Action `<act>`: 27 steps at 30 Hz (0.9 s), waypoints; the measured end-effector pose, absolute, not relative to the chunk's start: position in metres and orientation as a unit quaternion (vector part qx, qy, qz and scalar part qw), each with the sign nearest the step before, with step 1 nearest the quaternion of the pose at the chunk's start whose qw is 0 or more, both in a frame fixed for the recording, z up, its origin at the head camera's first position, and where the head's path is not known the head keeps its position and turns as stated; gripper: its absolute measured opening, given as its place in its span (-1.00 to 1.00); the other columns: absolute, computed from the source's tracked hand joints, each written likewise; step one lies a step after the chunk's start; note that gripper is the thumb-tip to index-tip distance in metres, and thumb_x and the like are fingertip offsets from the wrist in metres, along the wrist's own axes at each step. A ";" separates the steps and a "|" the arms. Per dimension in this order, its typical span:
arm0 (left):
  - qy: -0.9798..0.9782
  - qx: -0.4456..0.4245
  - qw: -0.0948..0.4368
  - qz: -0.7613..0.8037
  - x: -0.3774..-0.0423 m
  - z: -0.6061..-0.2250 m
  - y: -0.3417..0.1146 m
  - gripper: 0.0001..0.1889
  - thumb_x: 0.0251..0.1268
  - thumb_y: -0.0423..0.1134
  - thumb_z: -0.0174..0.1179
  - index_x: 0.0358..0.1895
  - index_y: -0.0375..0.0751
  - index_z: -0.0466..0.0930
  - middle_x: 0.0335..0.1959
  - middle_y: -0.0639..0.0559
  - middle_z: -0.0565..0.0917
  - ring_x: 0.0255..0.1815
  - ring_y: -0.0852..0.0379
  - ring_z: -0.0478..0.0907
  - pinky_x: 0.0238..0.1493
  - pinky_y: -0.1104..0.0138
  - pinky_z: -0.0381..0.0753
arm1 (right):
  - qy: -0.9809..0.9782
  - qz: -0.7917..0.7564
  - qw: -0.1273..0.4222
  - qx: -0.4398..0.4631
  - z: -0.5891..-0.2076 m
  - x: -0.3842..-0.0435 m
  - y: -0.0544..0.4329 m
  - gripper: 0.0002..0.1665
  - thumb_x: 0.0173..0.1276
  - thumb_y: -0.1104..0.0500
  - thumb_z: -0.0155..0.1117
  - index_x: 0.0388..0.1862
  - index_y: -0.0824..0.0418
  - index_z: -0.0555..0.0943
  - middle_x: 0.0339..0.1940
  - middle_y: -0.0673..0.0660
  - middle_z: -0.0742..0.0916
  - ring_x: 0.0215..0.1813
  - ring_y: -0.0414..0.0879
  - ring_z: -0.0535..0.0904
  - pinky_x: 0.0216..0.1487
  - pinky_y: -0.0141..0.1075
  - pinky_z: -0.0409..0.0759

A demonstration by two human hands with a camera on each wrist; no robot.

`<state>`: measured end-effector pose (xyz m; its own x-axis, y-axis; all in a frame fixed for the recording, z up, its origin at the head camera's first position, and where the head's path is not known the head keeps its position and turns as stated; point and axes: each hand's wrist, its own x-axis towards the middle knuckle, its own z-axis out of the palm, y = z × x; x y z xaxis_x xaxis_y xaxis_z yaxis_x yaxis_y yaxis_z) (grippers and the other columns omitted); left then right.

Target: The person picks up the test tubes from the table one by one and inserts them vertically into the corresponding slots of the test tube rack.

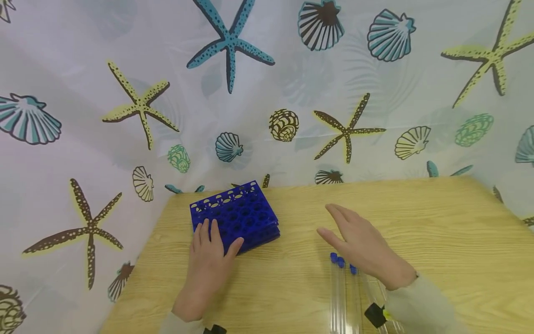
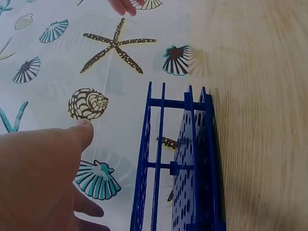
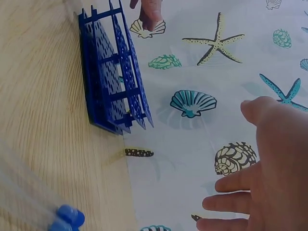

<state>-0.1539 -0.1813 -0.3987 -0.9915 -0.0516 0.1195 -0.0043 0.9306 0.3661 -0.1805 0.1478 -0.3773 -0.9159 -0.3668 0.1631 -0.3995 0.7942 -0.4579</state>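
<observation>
A blue test tube rack [image 1: 246,215] with rows of round holes stands at the back left of the wooden table. My left hand [image 1: 208,264] is at its near left corner, fingers extended and overlapping the rack in the head view. In the left wrist view, the thumb and fingers are spread beside the rack [image 2: 208,168], with nothing held. My right hand [image 1: 367,243] hovers to the right of the rack, fingers straight and thumb apart, holding nothing. Below it lie several clear test tubes [image 1: 337,297] with blue caps [image 1: 333,257], partly hidden by the right hand and sleeve.
A white cloth [image 1: 267,74] printed with shells and starfish hangs behind and beside the table [image 1: 292,278]. The rack stands close to the table's back edge. Dark straps [image 1: 375,315] sit at the wrists.
</observation>
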 end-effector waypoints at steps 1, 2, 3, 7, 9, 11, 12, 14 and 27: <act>-0.980 0.020 0.062 -0.189 -0.153 -0.399 -0.183 -0.05 0.50 0.30 -0.17 0.51 -0.54 -0.10 0.54 -0.52 -0.08 0.58 -0.43 -0.19 0.50 -0.25 -0.06 | -0.946 0.255 0.029 0.199 -0.378 -0.182 0.145 -0.08 0.54 -0.36 -0.19 0.58 0.25 0.09 0.56 0.29 0.28 0.53 0.29 0.20 0.44 0.24 0.19; -0.979 0.024 0.059 -0.193 -0.153 -0.399 -0.185 -0.04 0.50 0.31 -0.19 0.51 -0.55 -0.12 0.54 -0.53 -0.09 0.58 -0.44 -0.19 0.50 -0.25 -0.06 | -0.944 0.262 0.026 0.198 -0.378 -0.184 0.142 -0.09 0.54 -0.36 -0.20 0.57 0.25 0.10 0.55 0.29 0.29 0.53 0.29 0.21 0.44 0.25 0.20; -0.978 0.028 0.058 -0.197 -0.153 -0.399 -0.187 -0.03 0.50 0.32 -0.20 0.51 -0.56 -0.13 0.53 -0.54 -0.11 0.57 -0.45 -0.19 0.49 -0.25 -0.04 | -0.943 0.268 0.023 0.195 -0.378 -0.185 0.139 -0.09 0.54 -0.37 -0.20 0.57 0.24 0.11 0.55 0.29 0.30 0.53 0.29 0.21 0.44 0.25 0.20; -0.974 0.042 0.052 -0.218 -0.152 -0.400 -0.193 -0.02 0.51 0.31 -0.20 0.50 -0.60 -0.16 0.53 -0.56 -0.14 0.56 -0.45 -0.20 0.49 -0.24 0.00 | -0.938 0.289 0.012 0.189 -0.380 -0.190 0.127 -0.09 0.53 -0.39 -0.23 0.55 0.23 0.17 0.53 0.29 0.33 0.52 0.28 0.24 0.42 0.24 0.24; -0.972 0.049 0.050 -0.225 -0.152 -0.401 -0.195 -0.03 0.52 0.28 -0.18 0.49 -0.62 -0.16 0.52 -0.56 -0.14 0.55 -0.45 -0.19 0.48 -0.23 0.04 | -0.936 0.297 0.005 0.187 -0.382 -0.193 0.121 -0.09 0.53 -0.40 -0.24 0.53 0.24 0.19 0.52 0.28 0.34 0.51 0.27 0.26 0.41 0.23 0.26; -0.971 0.057 0.046 -0.228 -0.152 -0.403 -0.198 -0.05 0.53 0.24 -0.17 0.48 -0.64 -0.17 0.51 -0.58 -0.14 0.54 -0.46 -0.17 0.45 -0.23 0.10 | -0.934 0.303 -0.001 0.187 -0.384 -0.197 0.114 -0.12 0.55 -0.37 -0.24 0.51 0.26 0.22 0.51 0.29 0.36 0.51 0.26 0.28 0.41 0.21 0.28; -0.971 0.063 0.044 -0.228 -0.152 -0.404 -0.199 -0.06 0.55 0.22 -0.17 0.48 -0.65 -0.18 0.51 -0.58 -0.14 0.54 -0.47 -0.16 0.44 -0.23 0.13 | -0.933 0.307 -0.006 0.187 -0.386 -0.199 0.110 -0.15 0.57 -0.34 -0.24 0.50 0.28 0.24 0.50 0.29 0.37 0.50 0.25 0.29 0.41 0.19 0.29; -0.969 0.073 0.049 -0.229 -0.152 -0.405 -0.201 -0.12 0.58 0.13 -0.14 0.46 -0.69 -0.17 0.49 -0.61 -0.11 0.52 -0.49 -0.12 0.41 -0.24 0.18 | -0.930 0.315 -0.010 0.192 -0.389 -0.205 0.102 -0.23 0.61 -0.24 -0.23 0.46 0.32 0.29 0.46 0.31 0.42 0.47 0.25 0.34 0.40 0.17 0.33; -0.978 0.055 0.102 -0.172 -0.146 -0.412 -0.212 -0.36 0.56 -0.19 -0.01 0.28 -0.84 0.10 0.00 -0.68 0.49 0.06 -0.53 0.51 0.05 -0.16 0.56 | -0.907 0.374 -0.022 0.194 -0.408 -0.240 0.033 -0.63 0.63 0.16 -0.11 -0.14 0.38 0.59 -0.47 0.08 0.59 -0.48 -0.13 0.41 -0.38 -0.28 0.46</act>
